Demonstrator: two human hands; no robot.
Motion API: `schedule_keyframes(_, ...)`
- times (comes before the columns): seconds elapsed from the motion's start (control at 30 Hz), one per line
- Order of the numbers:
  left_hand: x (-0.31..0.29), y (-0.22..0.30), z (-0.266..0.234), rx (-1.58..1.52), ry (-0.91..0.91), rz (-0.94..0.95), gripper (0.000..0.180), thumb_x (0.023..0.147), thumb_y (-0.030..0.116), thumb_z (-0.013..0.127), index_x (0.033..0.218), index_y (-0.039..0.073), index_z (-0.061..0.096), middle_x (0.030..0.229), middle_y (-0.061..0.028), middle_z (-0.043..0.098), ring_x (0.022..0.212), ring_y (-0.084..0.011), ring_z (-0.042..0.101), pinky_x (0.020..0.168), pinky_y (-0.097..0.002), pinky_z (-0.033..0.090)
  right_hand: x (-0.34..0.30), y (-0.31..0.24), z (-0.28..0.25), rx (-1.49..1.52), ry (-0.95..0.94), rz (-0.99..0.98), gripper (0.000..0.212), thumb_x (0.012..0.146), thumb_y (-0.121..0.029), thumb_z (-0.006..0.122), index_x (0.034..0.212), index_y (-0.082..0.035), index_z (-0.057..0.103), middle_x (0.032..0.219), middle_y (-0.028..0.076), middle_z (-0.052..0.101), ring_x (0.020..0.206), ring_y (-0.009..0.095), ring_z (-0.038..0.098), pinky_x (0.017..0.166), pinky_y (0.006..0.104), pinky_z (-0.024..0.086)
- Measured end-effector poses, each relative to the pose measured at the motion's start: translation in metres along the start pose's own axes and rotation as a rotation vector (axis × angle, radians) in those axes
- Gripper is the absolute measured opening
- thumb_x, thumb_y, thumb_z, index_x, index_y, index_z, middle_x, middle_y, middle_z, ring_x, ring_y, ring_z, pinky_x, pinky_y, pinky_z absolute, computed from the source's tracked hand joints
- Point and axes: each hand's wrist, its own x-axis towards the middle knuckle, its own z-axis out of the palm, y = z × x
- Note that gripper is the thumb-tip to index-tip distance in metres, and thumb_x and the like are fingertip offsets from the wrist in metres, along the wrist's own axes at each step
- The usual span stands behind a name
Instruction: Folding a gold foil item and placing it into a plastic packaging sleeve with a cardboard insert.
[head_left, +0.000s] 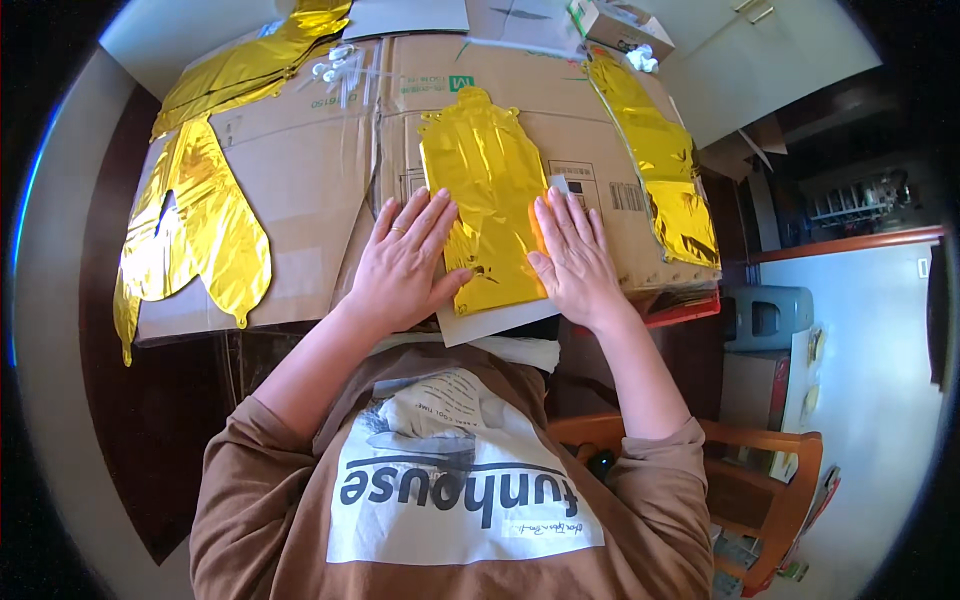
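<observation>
A flat, folded gold foil balloon [490, 190] lies in front of me, with small tabs along its far end. Under it, a pale sheet of card [490, 323] shows at the near edge and by its right side. My left hand [408, 255] rests on the foil's left edge, fingers stretched out and thumb on the foil. On the opposite edge, my right hand [577, 250] lies flat with its fingers extended. Neither hand grips anything. What is under the palms is hidden.
Cardboard [310, 220] covers the work surface. An unfolded gold foil balloon [195, 220] hangs over its left edge; more foil [245, 75] lies behind. Clear straws [350, 75] sit at the back. A long gold foil piece [655, 150], a box [620, 25] and a wooden chair [770, 500] are right.
</observation>
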Motion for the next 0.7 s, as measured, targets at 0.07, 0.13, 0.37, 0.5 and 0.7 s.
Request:
schedule_keyframes(0.07,-0.002,0.000,0.002,-0.020,-0.009,0.035,0.077,0.092,0.043,0.065,0.152,0.001,0.041,0.160,-0.0164,0.038,0.151,-0.0342,0.030,0.123,-0.0516,0.020,-0.013,-0.012,-0.006,-0.029,-0.017,0.049,0.072,0.103,-0.040,0.050,0.162,-0.010,0.022,0.165,0.022,0.024,0.152,0.041,0.024,0.123,0.0567,0.017)
schedule_keyframes(0.13,-0.005,-0.002,0.002,-0.046,-0.033,0.077,0.077,0.091,0.041,0.066,0.153,0.002,0.040,0.161,-0.0162,0.037,0.151,-0.0338,0.030,0.124,-0.0514,0.019,-0.033,-0.022,-0.007,0.197,0.104,0.127,0.070,0.103,-0.039,0.051,0.160,-0.007,0.025,0.163,0.024,0.028,0.150,0.042,0.028,0.121,0.0554,0.021)
schedule_keyframes(0.37,-0.010,-0.007,-0.004,-0.068,-0.090,0.146,0.080,0.090,0.039,0.067,0.155,0.004,0.037,0.162,-0.0173,0.034,0.152,-0.0343,0.029,0.124,-0.0514,0.018,-0.082,-0.044,0.000,0.940,0.443,0.844,0.057,0.083,-0.018,0.084,0.124,0.004,0.051,0.111,0.015,0.064,0.096,0.018,0.063,0.085,0.0343,0.054)
schedule_keyframes(0.5,-0.020,0.001,-0.014,-0.216,-0.037,0.145,0.081,0.088,0.033,0.072,0.155,0.005,0.036,0.160,-0.0252,0.033,0.149,-0.0390,0.032,0.122,-0.0515,0.025,-0.088,-0.047,0.008,1.496,0.376,0.932,0.050,0.085,-0.011,0.081,0.123,0.004,0.053,0.108,0.013,0.069,0.096,0.017,0.067,0.087,0.0329,0.055)
schedule_keyframes(0.7,-0.103,0.012,-0.016,-0.640,0.322,-0.251,0.017,0.091,0.010,0.071,0.103,-0.001,0.064,0.092,-0.0104,0.065,0.080,-0.0220,0.062,0.073,-0.0308,0.051,-0.126,-0.075,0.006,1.769,0.197,0.978,0.035,0.087,-0.009,0.077,0.118,0.001,0.062,0.109,0.011,0.071,0.095,0.015,0.068,0.090,0.0304,0.053)
